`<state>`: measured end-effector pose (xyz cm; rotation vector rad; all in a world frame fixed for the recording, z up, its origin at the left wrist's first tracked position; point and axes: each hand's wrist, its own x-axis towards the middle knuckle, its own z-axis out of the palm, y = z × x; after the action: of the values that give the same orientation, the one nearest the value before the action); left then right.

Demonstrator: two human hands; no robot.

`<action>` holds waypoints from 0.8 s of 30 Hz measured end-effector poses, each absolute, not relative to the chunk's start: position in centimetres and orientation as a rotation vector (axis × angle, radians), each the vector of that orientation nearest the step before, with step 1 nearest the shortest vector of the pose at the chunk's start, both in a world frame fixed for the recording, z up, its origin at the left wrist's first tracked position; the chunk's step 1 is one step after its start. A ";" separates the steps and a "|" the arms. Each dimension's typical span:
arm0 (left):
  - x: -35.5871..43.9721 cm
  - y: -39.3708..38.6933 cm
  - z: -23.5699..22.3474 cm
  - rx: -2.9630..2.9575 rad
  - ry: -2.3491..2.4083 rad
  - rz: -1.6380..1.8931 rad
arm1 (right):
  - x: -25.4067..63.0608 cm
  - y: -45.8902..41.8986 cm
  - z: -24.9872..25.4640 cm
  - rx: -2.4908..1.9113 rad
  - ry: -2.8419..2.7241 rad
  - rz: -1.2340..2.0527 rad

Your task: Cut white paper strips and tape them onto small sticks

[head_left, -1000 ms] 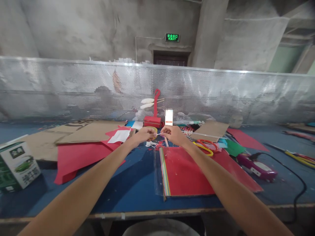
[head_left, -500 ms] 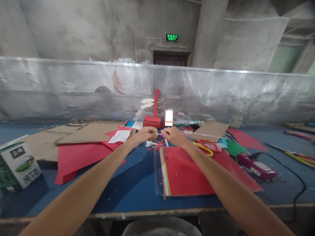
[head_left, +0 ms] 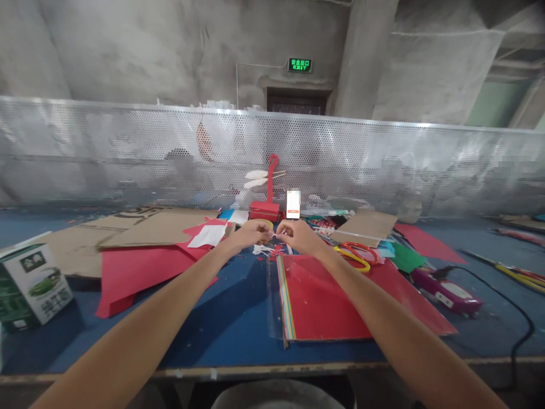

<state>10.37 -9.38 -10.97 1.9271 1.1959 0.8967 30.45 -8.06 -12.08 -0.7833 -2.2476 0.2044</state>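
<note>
Over the middle of the blue table, my left hand (head_left: 254, 233) and my right hand (head_left: 297, 233) are close together with fingertips pinched. Between them is a thin white piece (head_left: 273, 235), possibly a strip of paper, too small to make out fully. Both hands seem to grip it, one at each end. A yellow ring-shaped roll (head_left: 267, 225) is partly hidden behind my left fingers. White scraps (head_left: 261, 249) and red paper bits (head_left: 279, 250) lie just below the hands.
Red sheets in a clear sleeve (head_left: 323, 301) lie front right, with scissors (head_left: 357, 255) at their far edge. Cardboard (head_left: 157, 227) and red paper (head_left: 145, 272) cover the left, beside a milk carton (head_left: 38, 284). A lit phone (head_left: 293, 204) and red paper object (head_left: 264, 210) stand behind. A purple power strip (head_left: 447, 291) sits right.
My right fingertips have come slightly lower and nearer my left ones. The left hand keeps its pinch; the view has shifted a little.
</note>
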 end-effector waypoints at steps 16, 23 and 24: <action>10.2 -8.9 -10.8 1.961 1.148 0.904 | 30.7 -7.8 -11.8 -0.921 -2.304 0.246; 9.6 -8.3 -11.4 2.178 1.210 0.847 | 30.7 -7.6 -12.2 -0.989 -2.376 0.243; 9.4 -8.3 -11.4 2.225 1.239 0.843 | 30.8 -7.6 -12.2 -0.991 -2.361 0.218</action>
<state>9.43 -8.34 -11.38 2.2253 1.2386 0.8430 30.77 -7.64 -12.18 -0.9911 -2.3612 0.2181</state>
